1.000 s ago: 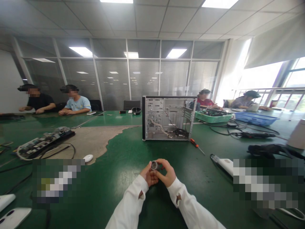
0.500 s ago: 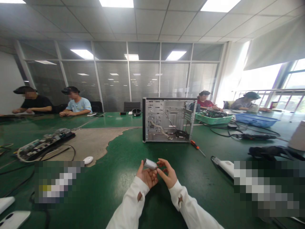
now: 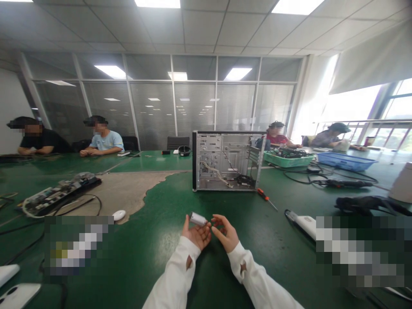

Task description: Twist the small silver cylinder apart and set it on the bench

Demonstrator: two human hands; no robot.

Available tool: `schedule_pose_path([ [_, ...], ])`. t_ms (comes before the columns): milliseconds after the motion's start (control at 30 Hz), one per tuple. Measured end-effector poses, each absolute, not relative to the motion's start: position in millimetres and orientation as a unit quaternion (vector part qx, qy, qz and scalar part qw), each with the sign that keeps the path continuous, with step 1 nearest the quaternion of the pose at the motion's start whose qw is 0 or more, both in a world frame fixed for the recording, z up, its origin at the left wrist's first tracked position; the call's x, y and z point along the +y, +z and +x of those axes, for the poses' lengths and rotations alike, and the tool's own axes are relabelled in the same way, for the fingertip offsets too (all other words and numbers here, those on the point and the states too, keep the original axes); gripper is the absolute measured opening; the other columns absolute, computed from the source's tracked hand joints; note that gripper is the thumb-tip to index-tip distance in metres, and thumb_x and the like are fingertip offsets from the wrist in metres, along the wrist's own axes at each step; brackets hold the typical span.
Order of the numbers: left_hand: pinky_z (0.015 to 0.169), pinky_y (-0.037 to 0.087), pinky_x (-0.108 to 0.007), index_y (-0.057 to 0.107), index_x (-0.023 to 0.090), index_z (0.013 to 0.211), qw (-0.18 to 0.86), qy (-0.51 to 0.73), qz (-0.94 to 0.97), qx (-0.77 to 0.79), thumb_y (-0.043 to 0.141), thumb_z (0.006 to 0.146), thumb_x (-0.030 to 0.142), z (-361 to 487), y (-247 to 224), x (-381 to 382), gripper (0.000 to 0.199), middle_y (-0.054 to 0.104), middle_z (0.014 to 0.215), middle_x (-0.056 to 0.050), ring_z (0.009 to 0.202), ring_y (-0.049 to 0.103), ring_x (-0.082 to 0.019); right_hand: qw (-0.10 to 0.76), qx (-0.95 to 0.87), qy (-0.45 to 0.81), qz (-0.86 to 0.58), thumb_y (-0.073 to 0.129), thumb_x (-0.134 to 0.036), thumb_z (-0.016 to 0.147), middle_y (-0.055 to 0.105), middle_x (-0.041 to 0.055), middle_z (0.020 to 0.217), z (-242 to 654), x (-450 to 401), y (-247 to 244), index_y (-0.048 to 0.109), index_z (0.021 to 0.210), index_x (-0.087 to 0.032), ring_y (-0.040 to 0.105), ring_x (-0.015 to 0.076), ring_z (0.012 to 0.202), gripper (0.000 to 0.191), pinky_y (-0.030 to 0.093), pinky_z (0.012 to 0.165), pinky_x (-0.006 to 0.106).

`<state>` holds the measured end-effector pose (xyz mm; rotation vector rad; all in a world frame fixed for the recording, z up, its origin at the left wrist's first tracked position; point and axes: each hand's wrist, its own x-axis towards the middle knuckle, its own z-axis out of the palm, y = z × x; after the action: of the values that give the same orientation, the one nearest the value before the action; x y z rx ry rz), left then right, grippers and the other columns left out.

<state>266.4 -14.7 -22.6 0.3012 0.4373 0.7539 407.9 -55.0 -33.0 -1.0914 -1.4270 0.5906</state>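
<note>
A small silver cylinder (image 3: 198, 219) lies tilted across the fingers and palm of my left hand (image 3: 196, 235), which is turned upward and holds it. Close by on the right, my right hand (image 3: 225, 234) has its thumb and fingers curved and apart, with nothing visible between them; its fingertips are near the cylinder's right end. Beyond both hands an open computer case (image 3: 228, 162) stands upright on the green table (image 3: 167, 206), with cables inside. An orange and black screwdriver (image 3: 264, 196) lies at the case's lower right corner.
A circuit assembly (image 3: 61, 195) and cables lie on the left, near a white oval object (image 3: 119, 215). A green basket (image 3: 288, 159), a blue basket (image 3: 344, 161), cables and a white power strip (image 3: 304, 224) are on the right. Several people sit around the table.
My left hand has moved slightly left with the cylinder, so a gap now shows between it and my right hand. At far left, a person has leaned farther left.
</note>
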Motion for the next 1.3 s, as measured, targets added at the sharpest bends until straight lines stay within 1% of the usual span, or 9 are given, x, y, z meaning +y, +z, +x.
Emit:
schedule_pose_path([
  [233,0.058,0.047,-0.026,0.052,0.005,0.085,0.843,0.428,0.123,0.303,0.046,0.068,0.054,270,-21,-11,0.052,0.063,0.073,-0.012,0.059,0.059,-0.014,0.574,-0.625,0.217,-0.481,0.053,-0.018,0.062,0.058,0.0059,0.089,406,-51,-39,0.050,0.099,-0.020,0.054,0.0169,0.076,0.037,0.045,0.052,0.025],
  [367,0.053,0.047,-0.023,0.054,0.009,0.081,0.817,0.445,0.143,0.339,0.051,0.069,0.046,277,-19,-16,0.039,0.064,0.074,-0.010,0.058,0.060,-0.013,0.554,-0.656,0.199,-0.473,0.054,-0.015,0.059,0.057,0.0049,0.092,406,-54,-35,0.050,0.101,-0.021,0.053,0.0172,0.079,0.042,0.046,0.057,0.026],
  [533,0.046,0.044,-0.021,0.055,0.008,0.079,0.826,0.423,0.142,0.344,0.052,0.067,0.047,289,-18,-25,0.041,0.063,0.066,-0.009,0.054,0.059,-0.014,0.547,-0.680,0.157,-0.463,0.056,-0.012,0.056,0.056,0.0056,0.095,404,-57,-32,0.046,0.107,-0.022,0.052,0.0188,0.083,0.052,0.045,0.061,0.028],
  [733,0.050,0.045,-0.023,0.054,0.008,0.078,0.822,0.417,0.153,0.356,0.053,0.067,0.044,298,-22,-29,0.038,0.062,0.062,-0.009,0.054,0.059,-0.015,0.550,-0.682,0.140,-0.462,0.056,-0.010,0.056,0.056,0.0047,0.095,404,-58,-29,0.046,0.107,-0.023,0.051,0.0189,0.085,0.053,0.044,0.072,0.032],
  [867,0.050,0.044,-0.023,0.051,0.012,0.082,0.769,0.465,0.207,0.387,0.061,0.064,0.034,300,-30,-25,0.030,0.062,0.060,-0.006,0.050,0.058,-0.013,0.548,-0.673,0.164,-0.469,0.050,-0.009,0.058,0.056,0.0046,0.096,405,-56,-31,0.047,0.105,-0.022,0.053,0.0170,0.081,0.049,0.045,0.061,0.027],
  [1033,0.045,0.043,-0.024,0.041,0.018,0.084,0.649,0.556,0.305,0.421,0.074,0.047,0.022,300,-41,-18,0.050,0.059,0.058,0.000,0.048,0.058,-0.014,0.578,-0.637,0.205,-0.468,0.045,-0.006,0.055,0.059,0.0025,0.090,404,-50,-39,0.047,0.102,-0.021,0.055,0.0152,0.075,0.050,0.043,0.052,0.022],
  [1133,0.049,0.046,-0.024,0.039,0.018,0.084,0.574,0.595,0.370,0.423,0.077,0.038,0.021,300,-46,-16,0.059,0.059,0.061,0.000,0.053,0.059,-0.014,0.585,-0.615,0.234,-0.474,0.043,-0.006,0.052,0.060,0.0020,0.087,404,-48,-43,0.047,0.103,-0.021,0.055,0.0156,0.075,0.053,0.042,0.051,0.022],
  [1233,0.057,0.048,-0.026,0.037,0.017,0.087,0.521,0.613,0.432,0.408,0.075,0.038,0.020,300,-49,-15,0.062,0.059,0.067,0.000,0.058,0.060,-0.014,0.595,-0.590,0.278,-0.469,0.044,-0.006,0.051,0.059,0.0018,0.086,406,-46,-47,0.048,0.102,-0.022,0.055,0.0163,0.077,0.053,0.041,0.053,0.023],
  [1300,0.054,0.047,-0.025,0.036,0.017,0.092,0.487,0.602,0.481,0.412,0.072,0.041,0.019,299,-50,-14,0.062,0.059,0.074,-0.002,0.058,0.059,-0.014,0.611,-0.566,0.334,-0.441,0.046,-0.007,0.052,0.059,0.0018,0.086,408,-44,-50,0.048,0.102,-0.023,0.055,0.0165,0.078,0.052,0.042,0.056,0.024],
])
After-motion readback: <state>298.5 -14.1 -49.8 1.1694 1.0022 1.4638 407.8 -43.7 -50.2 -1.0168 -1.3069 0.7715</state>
